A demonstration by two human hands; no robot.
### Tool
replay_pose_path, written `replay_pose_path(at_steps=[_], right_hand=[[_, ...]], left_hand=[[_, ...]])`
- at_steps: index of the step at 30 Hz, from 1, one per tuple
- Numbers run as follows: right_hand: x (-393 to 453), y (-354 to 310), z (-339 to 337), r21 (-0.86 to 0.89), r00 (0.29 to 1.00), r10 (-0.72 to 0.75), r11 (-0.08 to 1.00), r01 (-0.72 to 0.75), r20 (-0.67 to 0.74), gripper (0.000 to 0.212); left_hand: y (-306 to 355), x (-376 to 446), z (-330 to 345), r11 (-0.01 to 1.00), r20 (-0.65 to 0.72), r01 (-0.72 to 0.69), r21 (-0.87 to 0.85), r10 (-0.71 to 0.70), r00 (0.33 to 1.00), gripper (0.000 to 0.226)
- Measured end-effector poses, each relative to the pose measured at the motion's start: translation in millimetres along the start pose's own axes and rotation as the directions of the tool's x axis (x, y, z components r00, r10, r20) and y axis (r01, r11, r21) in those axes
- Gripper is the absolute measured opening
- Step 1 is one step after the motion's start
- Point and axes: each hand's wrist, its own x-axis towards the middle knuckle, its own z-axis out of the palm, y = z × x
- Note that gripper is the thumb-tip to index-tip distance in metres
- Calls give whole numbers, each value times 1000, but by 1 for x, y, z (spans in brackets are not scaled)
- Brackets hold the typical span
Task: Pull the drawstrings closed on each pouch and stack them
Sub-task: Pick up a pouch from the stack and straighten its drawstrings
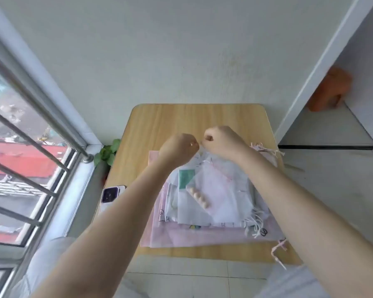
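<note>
A sheer white pouch hangs tilted over the table, holding a blister strip of pale pills and a green card. My left hand and my right hand are fists close together above its gathered top, each pinching a thin drawstring. Under it lies a pile of flat white and pink pouches on the wooden table. More pouches with pink and white strings lie behind my right wrist.
A phone lies on the table's left edge beside a small green plant. A barred window runs along the left. A loose pink cord hangs off the table's front right. An orange object sits on a shelf at right.
</note>
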Motion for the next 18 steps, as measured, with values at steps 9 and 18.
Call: replay_pose_path(at_steps=[9,18], right_hand=[[-71,-5,-9,-343,962,184,933,-106,204,14],[-93,-4,-8,-382,961,239,908,-171,139,36]], left_hand=[[11,-62,5,924,68,170,-342,-157,985,25],[5,-77,25,912,150,290,-290,-256,955,37]])
